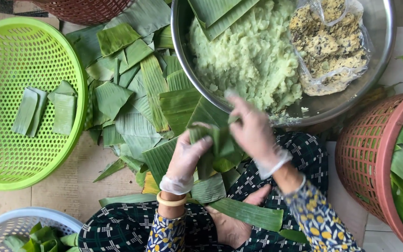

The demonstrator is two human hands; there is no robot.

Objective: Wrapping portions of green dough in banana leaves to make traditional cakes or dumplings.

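Note:
Both my hands wear thin clear gloves and grip a folded banana-leaf parcel (220, 149) just in front of my lap. My left hand (187, 156) holds its left side from below. My right hand (253, 130) presses the leaf from the right, one finger stretched toward the steel bowl (383, 37). That bowl holds pale green sticky dough (248, 51) and a clear bag of yellow crumbly filling (330, 46). Loose banana leaf pieces (136, 93) lie piled under and left of my hands.
A bright green perforated basket (5, 158) at left holds two or three wrapped leaf parcels (47, 109). A pink basket (369, 158) with leaves stands at right, a pale blue basket (5, 224) with leaf scraps at bottom left, a brown basket at top. My patterned clothing fills the bottom.

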